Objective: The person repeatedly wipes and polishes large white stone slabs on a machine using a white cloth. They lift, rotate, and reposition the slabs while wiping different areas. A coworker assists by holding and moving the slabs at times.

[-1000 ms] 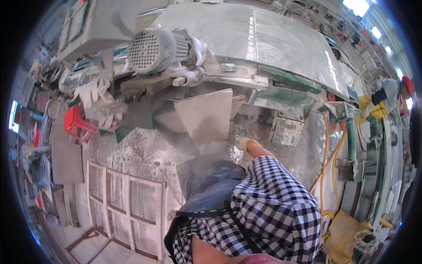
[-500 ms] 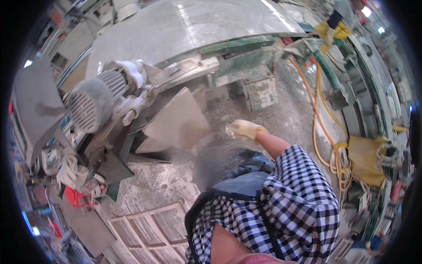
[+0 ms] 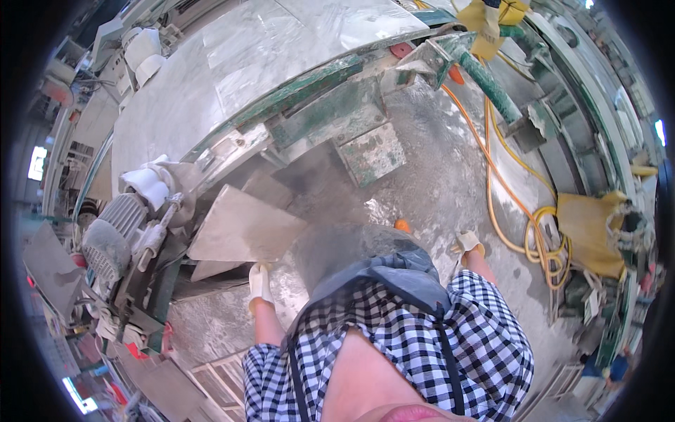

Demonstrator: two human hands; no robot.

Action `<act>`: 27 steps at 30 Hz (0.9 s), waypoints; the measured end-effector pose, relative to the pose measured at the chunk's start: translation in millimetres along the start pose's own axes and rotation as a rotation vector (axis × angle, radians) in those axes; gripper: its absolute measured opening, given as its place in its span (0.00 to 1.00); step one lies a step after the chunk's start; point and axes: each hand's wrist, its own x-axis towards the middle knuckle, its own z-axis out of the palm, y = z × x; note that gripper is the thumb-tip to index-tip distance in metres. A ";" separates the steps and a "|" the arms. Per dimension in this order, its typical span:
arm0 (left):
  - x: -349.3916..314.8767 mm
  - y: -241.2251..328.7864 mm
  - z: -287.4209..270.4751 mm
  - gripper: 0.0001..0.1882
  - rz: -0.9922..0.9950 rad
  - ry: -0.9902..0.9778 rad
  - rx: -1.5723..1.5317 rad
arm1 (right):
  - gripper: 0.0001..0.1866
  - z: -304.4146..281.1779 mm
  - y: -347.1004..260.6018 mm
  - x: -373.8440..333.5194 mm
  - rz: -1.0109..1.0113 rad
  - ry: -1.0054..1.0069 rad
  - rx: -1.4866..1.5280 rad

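Observation:
My left hand (image 3: 260,283), in a pale work glove, hangs low at my left side. It is close to the right corner of a flat beige panel (image 3: 239,228) that leans below the machine; whether it touches the panel I cannot tell. The glove's fingers point away and are mostly hidden. My right hand (image 3: 469,243), also gloved, hangs away from my right side above the dusty floor. Its fingers look slightly apart, and no object shows in it. A dark apron (image 3: 358,257) covers my front between both hands.
A large grey slab (image 3: 281,49) lies on the green-framed machine (image 3: 302,116) ahead. To the left stands a finned motor (image 3: 116,228). Orange and yellow hoses (image 3: 489,169) run along the floor at right, near a yellow cloth (image 3: 589,235). A wooden frame (image 3: 218,383) lies at lower left.
My right hand has moved right and back, away from the front of the apron. My left hand has come into view. The view has turned, so the machine and panel sit farther left.

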 end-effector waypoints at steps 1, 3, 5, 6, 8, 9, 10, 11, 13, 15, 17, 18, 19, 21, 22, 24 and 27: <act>-5.7 14.5 28.9 0.21 -0.003 0.020 0.021 | 0.22 -12.8 -8.7 20.5 -0.123 -0.014 -0.034; -20.4 46.7 90.1 0.21 -0.017 0.057 0.058 | 0.22 -54.7 -32.5 50.2 -0.264 0.028 -0.164; -27.4 85.1 139.2 0.22 -0.037 0.087 0.111 | 0.23 -97.9 -64.6 65.7 -0.337 0.109 -0.018; -28.8 102.4 159.0 0.22 -0.079 0.041 0.111 | 0.24 -119.0 -83.2 72.7 -0.351 0.079 0.007; -21.6 131.8 193.0 0.22 -0.009 0.009 0.068 | 0.25 -149.1 -121.0 87.3 -0.288 0.002 0.108; -11.4 144.9 209.0 0.21 0.108 0.021 0.057 | 0.25 -158.7 -139.8 97.8 -0.212 -0.035 0.191; 0.8 156.9 218.3 0.19 0.174 0.004 -0.021 | 0.24 -165.7 -156.5 109.1 -0.143 -0.101 0.327; 15.9 168.6 226.0 0.17 0.235 -0.014 -0.072 | 0.24 -170.1 -171.1 121.0 -0.127 -0.077 0.218; 58.1 198.4 240.2 0.14 0.395 0.117 -0.067 | 0.24 -175.3 -195.8 143.8 -0.086 -0.067 0.110; 100.3 235.7 244.3 0.13 0.620 0.186 0.029 | 0.23 -180.1 -217.4 158.7 -0.217 -0.054 0.087; 141.4 284.1 257.0 0.14 0.704 0.212 0.018 | 0.19 -189.8 -246.7 166.3 -0.222 -0.025 0.120; 157.0 308.9 262.4 0.15 0.875 0.237 0.129 | 0.20 -197.9 -263.9 166.4 -0.269 -0.031 0.119; 175.2 339.1 268.7 0.16 0.983 0.266 0.237 | 0.20 -208.0 -287.1 168.1 -0.258 -0.043 0.131; 199.9 386.4 298.3 0.19 1.007 0.340 0.269 | 0.22 -233.2 -330.2 162.6 -0.236 -0.035 0.164; 213.2 409.3 310.4 0.22 1.022 0.353 0.373 | 0.22 -245.3 -355.2 161.7 -0.246 -0.014 0.193; 240.3 445.4 337.0 0.24 1.036 0.434 0.527 | 0.22 -265.9 -408.0 166.8 -0.260 -0.054 0.373; 282.5 476.0 366.1 0.24 0.962 0.582 0.605 | 0.20 -298.6 -492.8 200.4 -0.515 -0.120 0.510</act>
